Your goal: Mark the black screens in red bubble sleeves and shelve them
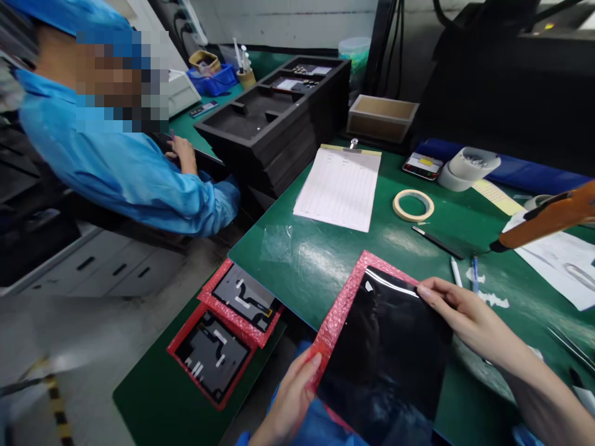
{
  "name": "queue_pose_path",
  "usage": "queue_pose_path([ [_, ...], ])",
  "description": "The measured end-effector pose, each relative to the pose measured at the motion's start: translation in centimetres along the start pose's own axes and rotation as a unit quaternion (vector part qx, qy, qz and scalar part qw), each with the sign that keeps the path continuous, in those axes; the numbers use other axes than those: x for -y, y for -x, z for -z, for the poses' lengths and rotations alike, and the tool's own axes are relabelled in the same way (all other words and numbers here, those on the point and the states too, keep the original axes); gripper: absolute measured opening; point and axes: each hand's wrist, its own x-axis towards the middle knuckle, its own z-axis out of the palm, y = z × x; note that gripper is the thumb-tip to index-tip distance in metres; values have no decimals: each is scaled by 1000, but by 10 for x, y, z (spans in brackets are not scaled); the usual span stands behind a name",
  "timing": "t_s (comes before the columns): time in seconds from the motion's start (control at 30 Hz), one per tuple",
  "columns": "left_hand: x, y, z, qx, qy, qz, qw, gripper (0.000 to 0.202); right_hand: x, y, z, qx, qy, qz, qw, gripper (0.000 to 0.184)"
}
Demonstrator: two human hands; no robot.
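Note:
A glossy black flat panel (385,353) lies on a pink bubble-wrap bag (346,297) at the near edge of the green table (325,254). My left hand (292,396) grips the bag's lower left edge with fingers closed on it. My right hand (460,313) pinches the panel's upper right corner. The panel sits partly out of the bag, tilted toward me.
Two more pink bags with grey panels (223,334) lie on a lower green shelf at left. A clipboard (341,186), tape ring (413,205), pens (465,269), an orange tool (548,217) and stacked black foam trays (279,118) stand beyond. A co-worker in blue (116,161) sits left.

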Motion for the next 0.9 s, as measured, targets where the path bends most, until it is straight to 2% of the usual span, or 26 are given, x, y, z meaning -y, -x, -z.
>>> queue_pose_path([
  [0.1, -8, 1, 4, 36, 5, 21, 999, 56, -6, -6, 1, -11, -28, -20, 999, 87],
  [0.2, -19, 0, 6, 123, -10, 40, 992, 58, -13, -11, -3, -13, -28, -13, 999, 87],
  [0.3, -31, -6, 3, 207, -46, 47, 976, 65, -16, -13, -6, -23, 6, 16, 1000, 88],
  [0.4, -45, -12, -3, 267, -92, 58, 957, 71, -15, -11, -8, -62, 79, 45, 994, 87],
  [0.47, -53, -16, -6, 265, -122, 50, 955, 72, -15, -8, -8, -102, 135, 73, 983, 85],
  [0.53, -56, -21, -6, 225, -158, 21, 961, 71, -17, -7, -9, -135, 174, 106, 970, 84],
  [0.6, -55, -24, -6, 174, -210, -8, 962, 74, -21, -8, -12, -144, 186, 135, 963, 84],
  [0.67, -52, -25, -7, 145, -272, -22, 951, 78, -27, -10, -16, -133, 179, 159, 962, 79],
  [0.73, -49, -22, -11, 167, -314, -28, 934, 77, -33, -13, -21, -128, 177, 180, 959, 72],
  [0.83, -51, -15, -18, 244, -345, -24, 906, 78, -41, -14, -29, -146, 159, 193, 957, 56],
  [0.9, -56, -8, -19, 259, -384, -25, 886, 79, -41, -14, -32, -146, 125, 186, 964, 50],
])
